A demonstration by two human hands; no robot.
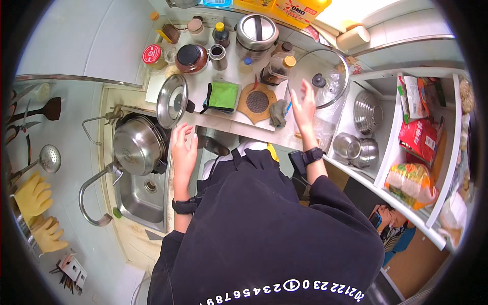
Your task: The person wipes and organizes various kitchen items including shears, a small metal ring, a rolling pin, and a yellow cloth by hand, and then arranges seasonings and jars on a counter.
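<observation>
My left hand [183, 148], empty with its fingers loosely spread, is just below a steel-rimmed pot lid [162, 100] at the sink's corner. A narrow gap seems to lie between fingertips and lid. My right hand [304, 108] is raised over the counter's front, fingers apart and holding nothing. Beside it are a large glass lid [331, 93] with a black knob and a crumpled grey cloth [279, 114]. Between my hands lie a folded green cloth [224, 96] and a wooden trivet [246, 103] with a dark mesh centre. Black bands circle both wrists.
Upturned steel pots [135, 146] sit over the sink [131, 198], near a curved faucet [85, 198]. Jars, bottles and a steel vacuum pot [249, 45] line the back. At right, a white shelf unit [385, 167] holds steel bowls [368, 114] and food packets [417, 137].
</observation>
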